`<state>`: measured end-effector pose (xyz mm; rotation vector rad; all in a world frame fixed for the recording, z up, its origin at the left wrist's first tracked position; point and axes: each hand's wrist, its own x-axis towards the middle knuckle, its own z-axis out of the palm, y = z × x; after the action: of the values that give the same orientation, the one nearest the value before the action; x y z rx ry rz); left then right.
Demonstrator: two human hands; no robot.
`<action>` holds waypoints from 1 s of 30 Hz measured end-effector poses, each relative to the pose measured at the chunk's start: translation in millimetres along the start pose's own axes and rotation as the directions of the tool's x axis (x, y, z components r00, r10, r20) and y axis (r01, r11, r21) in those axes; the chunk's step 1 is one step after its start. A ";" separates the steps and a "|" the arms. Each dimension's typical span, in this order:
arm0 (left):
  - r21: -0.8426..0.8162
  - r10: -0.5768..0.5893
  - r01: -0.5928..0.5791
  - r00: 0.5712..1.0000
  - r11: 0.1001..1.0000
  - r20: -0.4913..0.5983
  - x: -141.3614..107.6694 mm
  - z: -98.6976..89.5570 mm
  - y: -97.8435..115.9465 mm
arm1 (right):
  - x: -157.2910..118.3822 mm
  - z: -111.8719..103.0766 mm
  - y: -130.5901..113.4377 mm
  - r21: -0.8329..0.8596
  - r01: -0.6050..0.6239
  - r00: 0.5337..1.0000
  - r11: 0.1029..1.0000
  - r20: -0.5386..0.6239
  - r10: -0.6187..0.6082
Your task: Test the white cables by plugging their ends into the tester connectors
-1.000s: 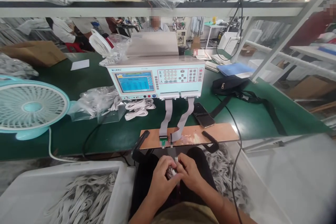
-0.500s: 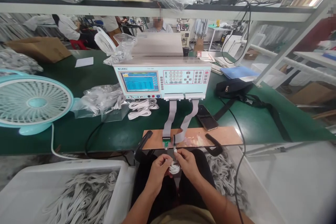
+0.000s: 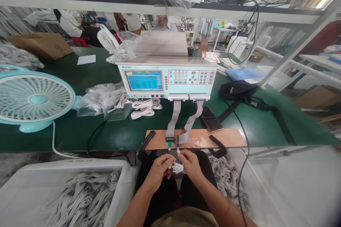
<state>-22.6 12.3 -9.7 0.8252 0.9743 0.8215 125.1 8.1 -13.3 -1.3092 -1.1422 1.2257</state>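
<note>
A coiled white cable (image 3: 177, 167) hangs between my two hands, below the front edge of the wooden board (image 3: 226, 137). My left hand (image 3: 161, 166) is closed in a pinch on one end of it, just below a small green circuit board (image 3: 169, 143) with a metal connector. With thumb and fingers together, my right hand (image 3: 189, 162) grips the cable's other end, a white plug at the black-ended connector (image 3: 178, 141). Whether that plug is fully seated I cannot tell. Grey ribbon cables (image 3: 173, 118) run from both connectors up to the tester (image 3: 166, 78) with a lit screen.
White bins (image 3: 125, 181) of bundled cables flank my legs. Black clamps (image 3: 218, 146) grip the board. A phone (image 3: 211, 118), a black waist bag (image 3: 237, 90), coiled cables (image 3: 146, 108) and a turquoise fan (image 3: 37, 99) occupy the green table. A shelf (image 3: 128, 3) crosses overhead.
My left hand has turned slightly, and the coil has shifted a little between my hands. My right hand stays at the black-ended connector. The whole view has moved slightly.
</note>
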 end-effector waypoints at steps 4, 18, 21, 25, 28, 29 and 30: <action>-0.208 -0.090 0.122 0.984 0.971 0.155 -7.3 -8.5 4.2 | 1.5 2.7 -3.0 0.131 -0.104 0.995 0.986 0.027 0.101; 0.381 0.306 -0.267 0.951 0.885 -0.044 1.6 7.0 3.4 | 4.4 10.7 -9.0 0.389 -0.261 0.963 0.883 0.036 0.269; 0.385 0.348 -0.277 0.929 0.880 -0.127 6.4 6.6 -2.7 | 4.6 10.2 -8.3 0.376 -0.252 0.966 0.892 0.040 0.256; 0.441 0.420 -0.301 0.885 0.846 -0.201 11.8 5.8 -9.6 | 5.0 9.6 -8.3 0.352 -0.260 0.964 0.899 0.034 0.265; 0.449 0.436 -0.303 0.871 0.840 -0.228 11.9 7.6 -11.2 | 4.7 8.8 -10.1 0.342 -0.245 0.968 0.907 0.034 0.249; 0.435 0.429 -0.296 0.869 0.850 -0.247 11.7 8.6 -11.7 | 4.6 8.5 -10.9 0.338 -0.238 0.970 0.911 0.035 0.240; 0.411 0.420 -0.291 0.867 0.864 -0.268 11.8 9.7 -12.4 | 4.6 8.4 -11.6 0.336 -0.231 0.972 0.913 0.035 0.233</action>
<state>-7.1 15.0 -21.6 1.2327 1.3348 1.1635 116.8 14.1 -2.2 -1.2048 -0.7406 1.5153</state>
